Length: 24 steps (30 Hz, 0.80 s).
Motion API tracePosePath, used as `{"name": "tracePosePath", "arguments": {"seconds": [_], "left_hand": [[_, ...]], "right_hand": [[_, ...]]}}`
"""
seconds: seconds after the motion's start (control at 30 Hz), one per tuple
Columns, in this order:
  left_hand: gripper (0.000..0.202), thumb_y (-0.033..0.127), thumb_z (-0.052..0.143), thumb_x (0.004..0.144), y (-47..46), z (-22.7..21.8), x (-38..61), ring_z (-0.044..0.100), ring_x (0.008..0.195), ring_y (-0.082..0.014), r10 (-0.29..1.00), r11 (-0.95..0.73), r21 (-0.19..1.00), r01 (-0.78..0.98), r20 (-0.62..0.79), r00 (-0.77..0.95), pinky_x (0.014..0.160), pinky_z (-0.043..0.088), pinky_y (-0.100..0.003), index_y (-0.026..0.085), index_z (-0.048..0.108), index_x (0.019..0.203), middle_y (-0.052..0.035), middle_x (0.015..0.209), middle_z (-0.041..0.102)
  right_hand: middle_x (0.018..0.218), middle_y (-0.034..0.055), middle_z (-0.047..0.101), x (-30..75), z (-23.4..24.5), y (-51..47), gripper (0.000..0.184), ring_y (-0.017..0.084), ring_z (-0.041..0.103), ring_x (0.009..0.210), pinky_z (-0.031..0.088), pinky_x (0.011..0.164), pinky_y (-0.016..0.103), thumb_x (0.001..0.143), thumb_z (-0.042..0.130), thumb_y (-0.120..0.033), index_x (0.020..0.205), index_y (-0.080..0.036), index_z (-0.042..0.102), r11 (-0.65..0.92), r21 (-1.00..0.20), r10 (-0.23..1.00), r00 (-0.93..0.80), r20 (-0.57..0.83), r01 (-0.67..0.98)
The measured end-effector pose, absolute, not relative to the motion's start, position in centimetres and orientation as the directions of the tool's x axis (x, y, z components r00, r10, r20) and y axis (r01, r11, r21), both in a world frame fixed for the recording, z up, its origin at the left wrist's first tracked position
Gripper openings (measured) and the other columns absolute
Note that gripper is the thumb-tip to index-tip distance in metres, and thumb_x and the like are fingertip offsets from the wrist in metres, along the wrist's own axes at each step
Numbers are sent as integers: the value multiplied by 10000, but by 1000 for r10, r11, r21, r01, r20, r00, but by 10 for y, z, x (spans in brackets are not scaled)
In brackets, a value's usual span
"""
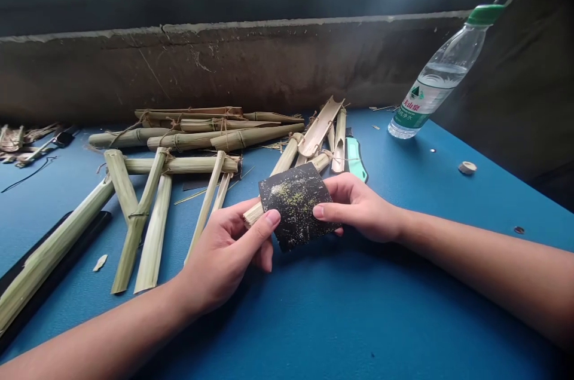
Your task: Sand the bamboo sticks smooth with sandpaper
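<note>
A black square of sandpaper (pixel 296 207), dusted with pale yellowish powder, is held in front of me above the blue table. My right hand (pixel 363 211) pinches its right side, thumb on top and fingers behind. On the opposite edge rests the thumb of my left hand (pixel 233 248), whose closed fingers also grip a pale bamboo piece (pixel 253 213). Only the frayed end of that piece shows; the rest is hidden behind the sandpaper. Just beyond my hands lie split bamboo pieces (pixel 320 129) bound with twine and a turquoise utility knife (pixel 356 159).
Tied bamboo lengths (pixel 188 140) lie along the wall. A bamboo frame (pixel 188 165) with slanting legs sits left, near a long bamboo pole (pixel 58 242). A tilted-looking water bottle (pixel 428 96) stands back right, behind a small bamboo ring (pixel 467 168). The blue table (pixel 359 314) extends toward me.
</note>
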<state>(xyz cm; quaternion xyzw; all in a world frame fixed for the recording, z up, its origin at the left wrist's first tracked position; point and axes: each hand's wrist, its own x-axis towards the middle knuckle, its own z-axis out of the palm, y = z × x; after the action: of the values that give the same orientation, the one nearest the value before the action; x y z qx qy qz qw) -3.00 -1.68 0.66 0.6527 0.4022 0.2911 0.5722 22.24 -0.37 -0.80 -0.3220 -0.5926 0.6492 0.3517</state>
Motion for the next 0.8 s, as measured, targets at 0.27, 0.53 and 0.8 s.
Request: {"name": "tracePosePath", "arguments": {"seconds": [0.27, 0.53, 0.8], "left_hand": [[329, 466, 585, 1053, -19, 6, -30, 561, 549, -136, 856, -40, 976, 215, -78, 510, 647, 436, -276, 202, 665, 874, 30, 549, 690], [371, 452, 583, 1054, -19, 7, -27, 562, 544, -120, 850, -81, 961, 263, -71, 521, 617, 431, -261, 202, 645, 787, 32, 560, 674], [367, 461, 575, 1056, -21, 7, -28, 565, 549, -121, 849, -81, 959, 273, -77, 522, 617, 434, -264, 202, 636, 803, 33, 571, 676]], "right_hand": [[572, -57, 501, 216, -3, -8, 434, 59, 365, 528, 266, 479, 215, 863, 833, -489, 685, -128, 671, -47, -998, 853, -521, -14, -50], [686, -1, 626, 208, -6, -10, 436, 117, 505, 640, 437, 593, 255, 799, 878, -531, 761, -122, 731, -65, -998, 917, -395, -50, -24], [789, 27, 695, 208, -5, -14, 402, 202, 644, 797, 554, 767, 328, 778, 891, -498, 804, -138, 716, -34, -998, 929, -370, -13, -49]]}}
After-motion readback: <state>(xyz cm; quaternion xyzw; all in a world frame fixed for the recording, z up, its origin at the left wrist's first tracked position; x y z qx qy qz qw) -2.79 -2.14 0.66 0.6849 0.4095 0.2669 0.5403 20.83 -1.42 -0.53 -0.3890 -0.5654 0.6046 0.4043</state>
